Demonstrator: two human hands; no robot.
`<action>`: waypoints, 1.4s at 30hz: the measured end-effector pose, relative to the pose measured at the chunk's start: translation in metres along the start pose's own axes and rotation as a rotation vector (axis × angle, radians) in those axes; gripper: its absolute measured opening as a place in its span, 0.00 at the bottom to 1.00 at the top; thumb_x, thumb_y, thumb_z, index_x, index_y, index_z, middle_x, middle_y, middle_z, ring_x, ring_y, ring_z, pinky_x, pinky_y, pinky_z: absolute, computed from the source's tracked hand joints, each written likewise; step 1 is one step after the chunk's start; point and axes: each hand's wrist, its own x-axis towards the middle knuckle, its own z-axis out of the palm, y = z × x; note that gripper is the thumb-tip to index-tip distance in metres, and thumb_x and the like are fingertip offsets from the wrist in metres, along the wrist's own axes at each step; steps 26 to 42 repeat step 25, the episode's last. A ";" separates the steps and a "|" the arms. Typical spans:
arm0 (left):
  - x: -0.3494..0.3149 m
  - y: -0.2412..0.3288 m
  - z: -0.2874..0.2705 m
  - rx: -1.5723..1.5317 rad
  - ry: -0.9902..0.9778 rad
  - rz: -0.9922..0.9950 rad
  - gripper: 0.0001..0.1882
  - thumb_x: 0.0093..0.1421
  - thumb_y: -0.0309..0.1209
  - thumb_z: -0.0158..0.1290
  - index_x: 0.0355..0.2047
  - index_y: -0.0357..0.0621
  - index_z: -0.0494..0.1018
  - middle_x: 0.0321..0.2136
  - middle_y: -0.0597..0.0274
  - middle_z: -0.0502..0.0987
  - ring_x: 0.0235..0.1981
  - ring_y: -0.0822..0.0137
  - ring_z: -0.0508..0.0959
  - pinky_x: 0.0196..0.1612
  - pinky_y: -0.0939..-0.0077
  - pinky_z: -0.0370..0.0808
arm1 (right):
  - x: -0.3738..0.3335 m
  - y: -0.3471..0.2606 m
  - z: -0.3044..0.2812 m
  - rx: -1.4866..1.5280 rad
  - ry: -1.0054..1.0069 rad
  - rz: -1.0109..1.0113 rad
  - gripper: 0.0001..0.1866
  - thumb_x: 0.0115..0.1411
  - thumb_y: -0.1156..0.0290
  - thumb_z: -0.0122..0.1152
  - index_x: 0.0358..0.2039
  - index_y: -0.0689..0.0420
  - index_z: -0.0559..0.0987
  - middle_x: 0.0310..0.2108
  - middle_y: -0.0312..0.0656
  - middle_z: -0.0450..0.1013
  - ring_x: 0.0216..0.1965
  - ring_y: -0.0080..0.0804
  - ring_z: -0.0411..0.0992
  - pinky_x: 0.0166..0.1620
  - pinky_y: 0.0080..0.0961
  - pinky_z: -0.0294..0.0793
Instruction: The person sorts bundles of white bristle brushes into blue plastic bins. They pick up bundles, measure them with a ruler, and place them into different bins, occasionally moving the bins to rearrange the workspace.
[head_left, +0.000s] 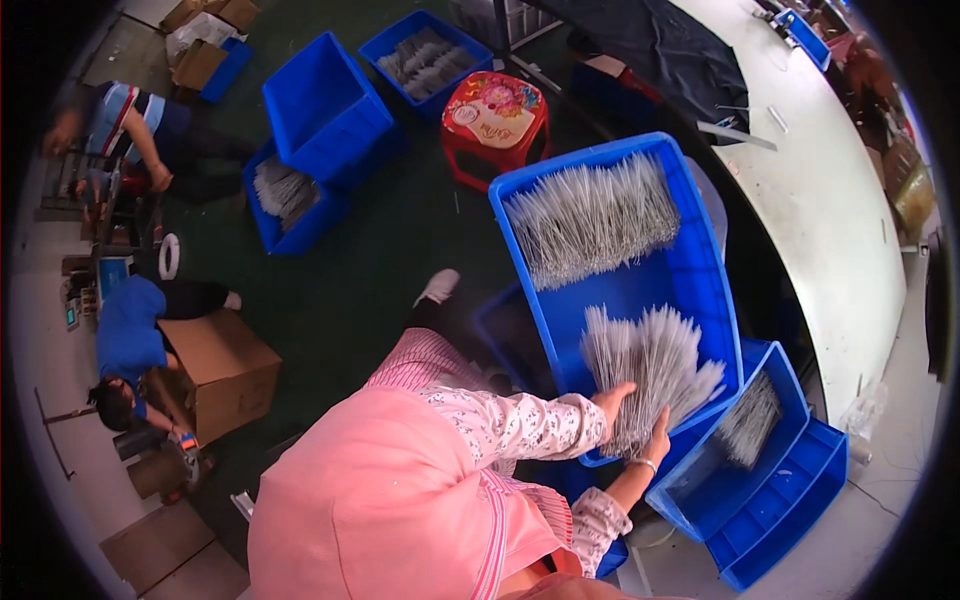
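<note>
A large bunch of thin, wire-like sticks with pale, whitish ends point(645, 355) stands fanned out at the near end of a deep blue plastic bin point(560, 310). My left hand point(614, 402) presses on its left side, the fingers curled against the lower stems. From the right, my right hand point(655, 442), with a band at the wrist, closes round the same stems. Some fingers are hidden by the bunch. A second, denser batch of the same sticks point(595, 220) lies in rows at the bin's far end, apart from my hands.
Right of the bin are stacked blue crates point(780, 500), one holding more sticks. A red stool point(497, 125) stands beyond, with blue bins point(330, 110) to its left. A white tabletop point(820, 190) curves along the right. Two people work at left, one beside a cardboard box point(225, 375).
</note>
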 end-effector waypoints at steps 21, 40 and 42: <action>-0.315 0.407 -0.001 0.239 -0.376 0.300 0.24 0.50 0.30 0.55 0.47 0.38 0.64 0.38 0.55 0.73 0.37 0.63 0.76 0.40 0.69 0.74 | -0.302 -0.047 0.378 0.186 -0.054 -0.398 0.25 0.61 0.57 0.45 0.44 0.70 0.67 0.39 0.49 0.70 0.35 0.35 0.72 0.37 0.29 0.74; -0.307 0.456 0.004 0.131 -0.288 0.380 0.24 0.50 0.31 0.55 0.47 0.39 0.64 0.38 0.55 0.73 0.37 0.62 0.76 0.40 0.67 0.74 | -0.303 -0.061 0.436 0.296 -0.183 -0.388 0.22 0.61 0.60 0.45 0.43 0.69 0.68 0.38 0.48 0.71 0.34 0.35 0.73 0.36 0.30 0.74; -0.307 0.456 0.004 0.131 -0.288 0.380 0.24 0.50 0.31 0.55 0.47 0.39 0.64 0.38 0.55 0.73 0.37 0.62 0.76 0.40 0.67 0.74 | -0.303 -0.061 0.436 0.296 -0.183 -0.388 0.22 0.61 0.60 0.45 0.43 0.69 0.68 0.38 0.48 0.71 0.34 0.35 0.73 0.36 0.30 0.74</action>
